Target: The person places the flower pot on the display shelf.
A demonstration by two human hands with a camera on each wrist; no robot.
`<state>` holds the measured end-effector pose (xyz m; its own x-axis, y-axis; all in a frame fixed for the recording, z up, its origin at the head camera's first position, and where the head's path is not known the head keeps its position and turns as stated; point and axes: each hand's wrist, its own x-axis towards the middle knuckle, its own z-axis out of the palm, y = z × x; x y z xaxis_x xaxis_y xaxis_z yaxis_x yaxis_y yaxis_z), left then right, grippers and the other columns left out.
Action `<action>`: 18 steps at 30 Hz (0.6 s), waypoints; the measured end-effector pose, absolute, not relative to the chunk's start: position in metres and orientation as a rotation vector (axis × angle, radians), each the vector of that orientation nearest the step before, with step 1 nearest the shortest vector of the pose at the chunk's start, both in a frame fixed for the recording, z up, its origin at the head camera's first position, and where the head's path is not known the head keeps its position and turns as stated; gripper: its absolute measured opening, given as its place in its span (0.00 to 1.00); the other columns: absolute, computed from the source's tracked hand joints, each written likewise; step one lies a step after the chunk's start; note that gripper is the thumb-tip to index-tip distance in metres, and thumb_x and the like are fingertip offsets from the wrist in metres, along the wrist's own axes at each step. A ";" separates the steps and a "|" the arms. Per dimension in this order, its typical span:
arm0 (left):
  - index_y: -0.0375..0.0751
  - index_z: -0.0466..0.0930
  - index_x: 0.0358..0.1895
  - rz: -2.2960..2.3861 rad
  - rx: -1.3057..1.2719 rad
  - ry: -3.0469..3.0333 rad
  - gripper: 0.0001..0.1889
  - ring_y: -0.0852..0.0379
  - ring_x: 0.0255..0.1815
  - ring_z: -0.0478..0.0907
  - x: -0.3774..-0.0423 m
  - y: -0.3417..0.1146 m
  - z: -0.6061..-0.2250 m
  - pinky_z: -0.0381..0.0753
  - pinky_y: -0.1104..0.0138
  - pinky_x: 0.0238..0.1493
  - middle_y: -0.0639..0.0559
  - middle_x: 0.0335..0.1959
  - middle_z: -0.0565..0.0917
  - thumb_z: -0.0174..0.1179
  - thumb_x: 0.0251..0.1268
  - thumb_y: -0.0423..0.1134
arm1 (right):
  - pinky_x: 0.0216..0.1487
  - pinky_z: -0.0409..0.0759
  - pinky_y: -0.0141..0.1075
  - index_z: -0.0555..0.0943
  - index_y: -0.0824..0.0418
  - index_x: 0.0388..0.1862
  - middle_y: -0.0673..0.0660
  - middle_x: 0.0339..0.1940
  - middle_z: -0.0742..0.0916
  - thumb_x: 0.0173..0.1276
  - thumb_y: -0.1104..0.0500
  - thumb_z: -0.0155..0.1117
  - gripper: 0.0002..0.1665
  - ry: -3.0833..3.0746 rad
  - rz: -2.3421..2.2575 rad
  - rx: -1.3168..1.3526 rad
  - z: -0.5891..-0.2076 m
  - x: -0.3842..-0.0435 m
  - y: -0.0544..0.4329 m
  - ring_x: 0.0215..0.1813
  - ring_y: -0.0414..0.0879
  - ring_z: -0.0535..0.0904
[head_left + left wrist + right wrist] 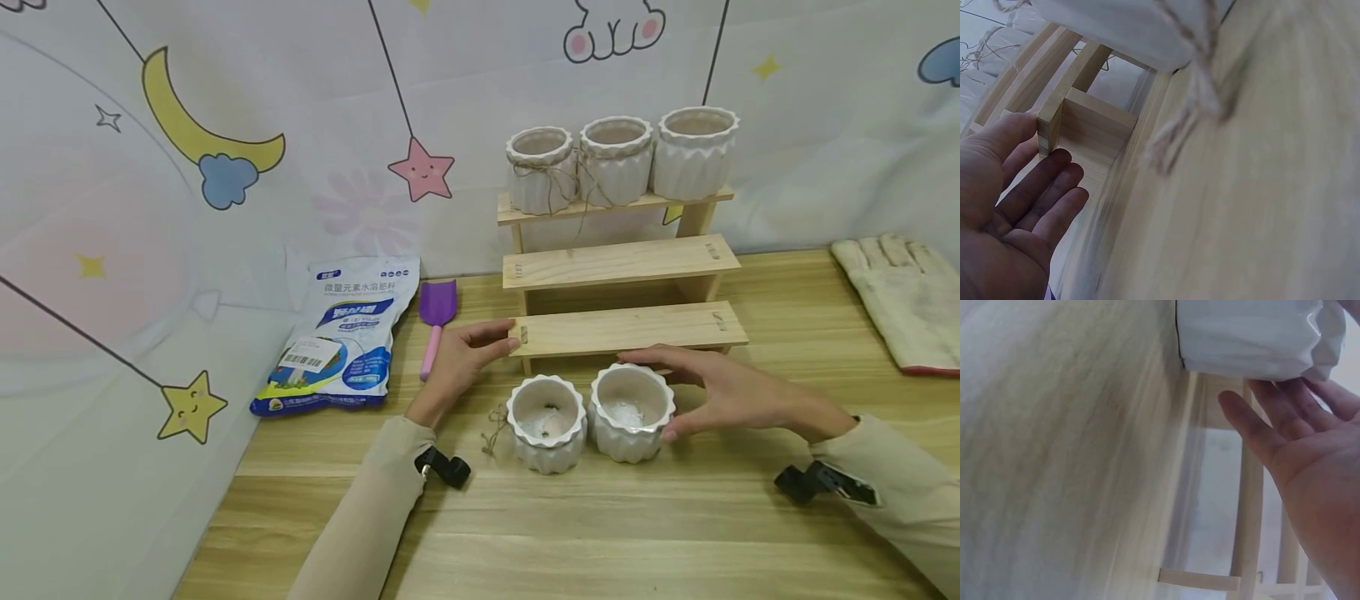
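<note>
Two white fluted flower pots stand side by side on the table before a stepped wooden plant stand (630, 330). My right hand (723, 392) grips the right pot (632, 417), its thumb at the near side and fingers along the back rim. The right wrist view shows that pot (1254, 337) from low down, with the hand (1316, 437) against it. At the stand's lowest step, my left hand (468, 358) holds the left end between thumb and fingers. The other fingers of the left hand (1010, 194) extend below the board. Beside this hand sits the left pot (546, 423), a twine bow at its side.
Three more white pots (617, 162) fill the stand's top step, with twine around at least two. Left of the stand lie a purple toy shovel (438, 302) with a pink handle and a blue-and-white fertilizer bag (345, 333). A cloth glove (900, 300) lies far right.
</note>
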<state>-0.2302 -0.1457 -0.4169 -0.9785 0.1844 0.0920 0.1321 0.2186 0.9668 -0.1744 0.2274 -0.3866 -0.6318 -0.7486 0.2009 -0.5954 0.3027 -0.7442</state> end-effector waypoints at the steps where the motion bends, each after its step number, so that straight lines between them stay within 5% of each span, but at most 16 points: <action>1: 0.36 0.87 0.61 1.911 0.311 2.419 0.20 0.48 0.59 0.86 -0.230 -0.146 -0.417 0.84 0.62 0.60 0.44 0.56 0.90 0.75 0.67 0.35 | 0.66 0.79 0.35 0.68 0.56 0.82 0.58 0.75 0.78 0.57 0.60 0.87 0.56 2.380 -1.236 -1.246 -0.387 -0.175 0.227 0.72 0.36 0.72; 18: 0.37 0.87 0.61 1.913 0.296 2.404 0.20 0.49 0.59 0.86 -0.230 -0.145 -0.415 0.84 0.64 0.59 0.44 0.56 0.89 0.75 0.67 0.35 | 0.66 0.77 0.30 0.71 0.62 0.77 0.58 0.70 0.81 0.55 0.64 0.88 0.53 2.323 -1.323 -1.255 -0.395 -0.180 0.227 0.69 0.38 0.76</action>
<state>-0.2297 -0.1452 -0.4154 -0.9801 0.1836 0.0759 0.1151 0.2136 0.9701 -0.1796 0.2272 -0.3946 -0.6243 -0.7465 0.2302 -0.5789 0.2443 -0.7779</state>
